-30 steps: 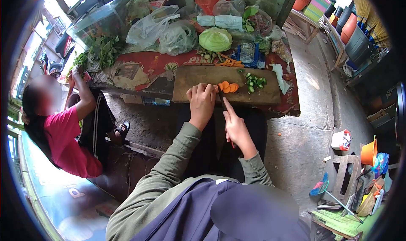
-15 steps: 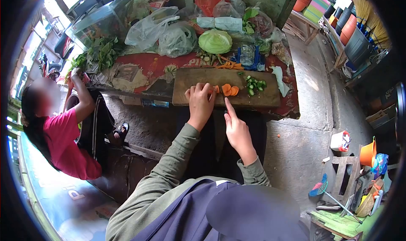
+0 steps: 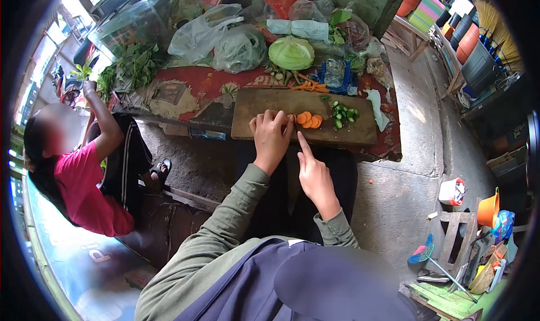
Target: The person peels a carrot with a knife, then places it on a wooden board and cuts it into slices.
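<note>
Stall table (image 3: 197,84), red cloth, one board (image 3: 253,110) at its near edge | left hand (image 3: 271,135) curled over one carrot (image 3: 292,118) on board | right hand (image 3: 315,174) closed on knife (image 3: 293,128), forefinger straight along it | about four slices (image 3: 309,120) just beside carrot | one cabbage (image 3: 291,52) behind
</note>
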A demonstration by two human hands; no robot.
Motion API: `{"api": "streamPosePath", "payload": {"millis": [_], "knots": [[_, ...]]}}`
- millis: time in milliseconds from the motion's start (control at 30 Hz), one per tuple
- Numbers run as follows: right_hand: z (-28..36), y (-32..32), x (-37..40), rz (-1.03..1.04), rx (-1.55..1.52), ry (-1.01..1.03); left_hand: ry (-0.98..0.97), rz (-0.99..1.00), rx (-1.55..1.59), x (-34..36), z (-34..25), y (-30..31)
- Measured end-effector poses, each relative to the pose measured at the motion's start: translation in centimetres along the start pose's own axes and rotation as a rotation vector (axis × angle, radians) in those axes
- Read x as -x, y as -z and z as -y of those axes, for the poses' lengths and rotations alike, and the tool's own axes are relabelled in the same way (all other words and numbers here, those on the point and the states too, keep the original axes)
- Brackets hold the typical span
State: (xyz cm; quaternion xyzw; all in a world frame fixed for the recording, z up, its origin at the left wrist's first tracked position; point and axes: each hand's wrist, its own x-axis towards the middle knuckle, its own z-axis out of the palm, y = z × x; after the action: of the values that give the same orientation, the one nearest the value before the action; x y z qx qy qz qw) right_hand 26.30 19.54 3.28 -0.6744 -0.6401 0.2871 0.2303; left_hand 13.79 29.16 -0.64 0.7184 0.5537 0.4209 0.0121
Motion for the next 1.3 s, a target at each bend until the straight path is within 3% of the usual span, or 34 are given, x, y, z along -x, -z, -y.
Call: {"api": "streamPosePath", "payload": {"millis": [167, 267, 333, 367, 433, 567, 633, 700, 733, 833, 1100, 1300], "knots": [[-0.5, -0.7, -0.2, 0.008, 0.019, 0.004, -0.033, -0.031, -0.022, 0.1, 0.0, -0.1], [-1.4, -0.8, 0.0, -0.093, 0.026, 0.11, -0.032, -0.03, -0.033, 0.1, 0.0, -0.1], [-0.3, 1.2, 0.3, 0.222, -0.394, -0.208, -0.04, -0.037, -0.026, 0.0, 0.2, -0.1], [-1.0, 1.0, 0.2, 0.222, -0.393, -0.209, -0.044, -0.039, -0.017, 0.2, 0.2, -0.1], [-2.8, 0.0, -0.3, 0.305, -0.984, -0.248, -0.044, -0.038, -0.01, 0.2, 0.1, 0.0], [-3.2, 1.0, 0.0, 0.38, -1.146, -0.287, -0.042, -0.041, -0.013, 0.2, 0.4, -0.2], [-1.9, 1.6, 0.4, 0.337, -1.07, -0.275, -0.037, -0.042, -0.017, 0.1, 0.2, -0.1], [-0.4, 1.9, 0.9, 0.132, -0.44, -0.161, -0.033, -0.042, -0.019, 0.1, 0.1, -0.1], [-1.1, 0.8, 0.6, 0.006, -0.172, 0.006, -0.026, -0.038, -0.014, 0.1, 0.2, -0.1], [0.2, 0.3, 1.1, -0.062, 0.023, 0.067, -0.022, -0.039, -0.015, 0.1, 0.2, -0.2], [0.3, -0.7, 0.4, -0.029, 0.036, 0.014, -0.02, -0.034, -0.029, 0.1, 0.2, -0.3], [-1.2, -1.5, -0.3, -0.134, 0.027, 0.139, -0.025, -0.039, -0.03, 0.1, 0.1, -0.1]]}}
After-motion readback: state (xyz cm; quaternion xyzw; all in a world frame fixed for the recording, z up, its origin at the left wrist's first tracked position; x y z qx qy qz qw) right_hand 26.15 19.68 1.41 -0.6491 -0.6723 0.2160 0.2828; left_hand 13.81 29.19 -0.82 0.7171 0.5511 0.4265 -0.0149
